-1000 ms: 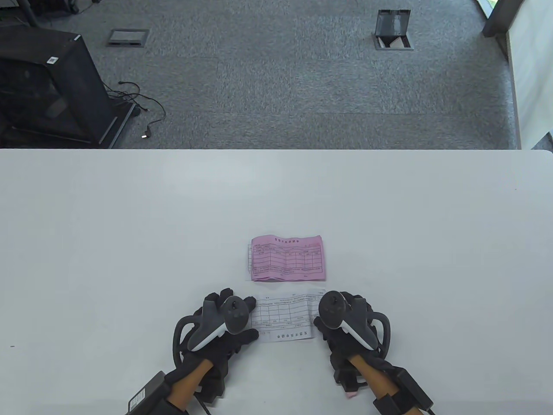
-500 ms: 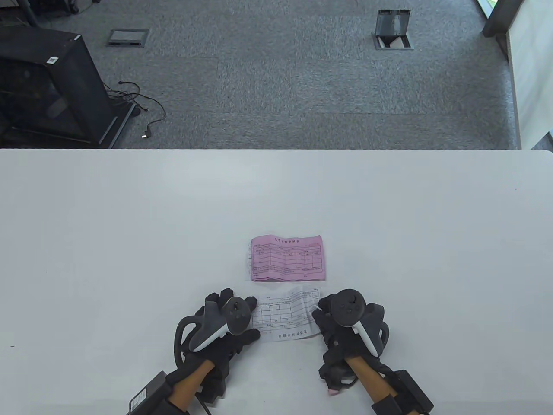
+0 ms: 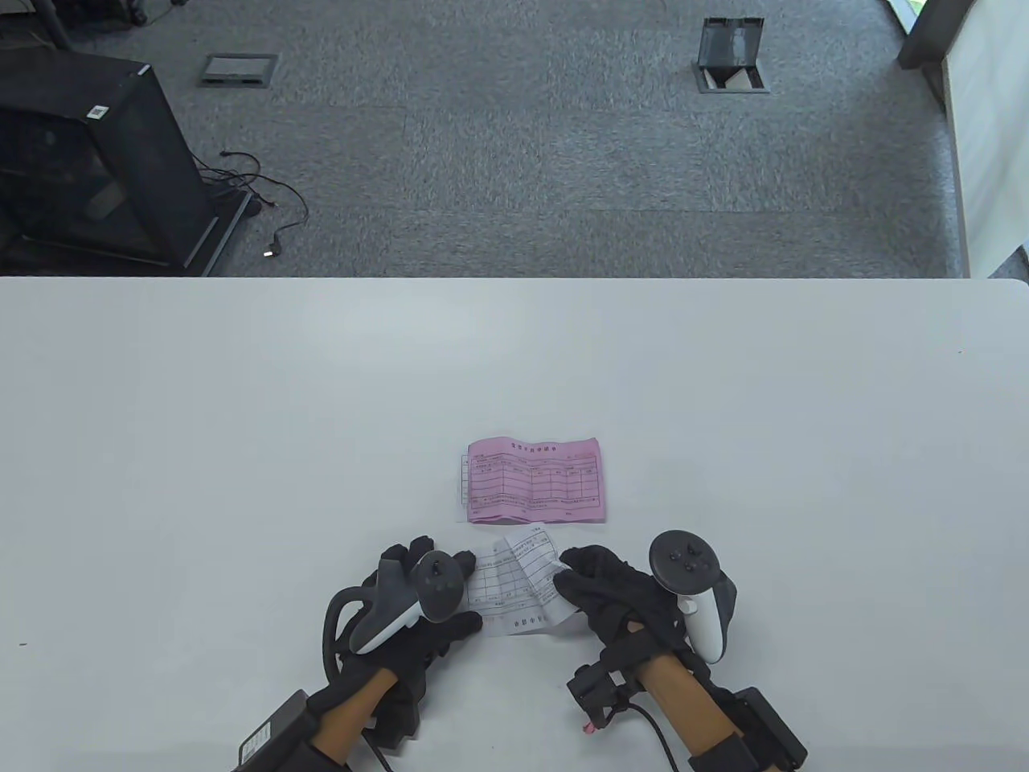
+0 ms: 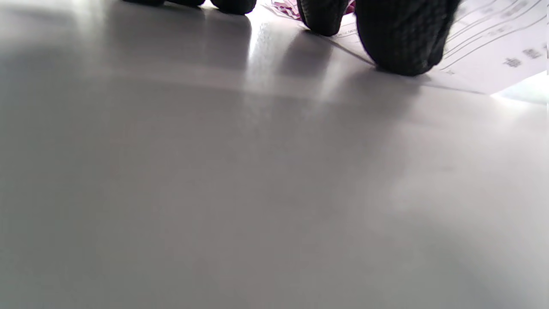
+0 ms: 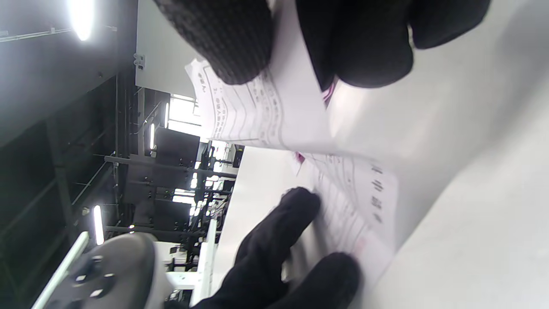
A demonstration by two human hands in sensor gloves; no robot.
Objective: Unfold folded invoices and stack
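A white invoice (image 3: 514, 591) lies near the table's front edge, between my hands. My left hand (image 3: 470, 591) presses its left end flat against the table; in the left wrist view the fingertips (image 4: 394, 43) rest on the white invoice (image 4: 493, 56). My right hand (image 3: 567, 575), turned palm-inward, pinches the sheet's right end and holds it lifted and curled toward the left. In the right wrist view the white invoice (image 5: 274, 107) bends up between thumb and fingers. Just beyond lies a pink invoice (image 3: 534, 481), unfolded on a white sheet.
The white table (image 3: 241, 442) stretches wide on both sides and behind the papers, its far edge across the middle of the table view. Beyond it are grey carpet, a black cabinet (image 3: 88, 161) with cables, and floor boxes.
My right hand rolled over and moved left, lifting the white invoice's right end off the table and curling it inward. The left hand and the pink invoice stayed put.
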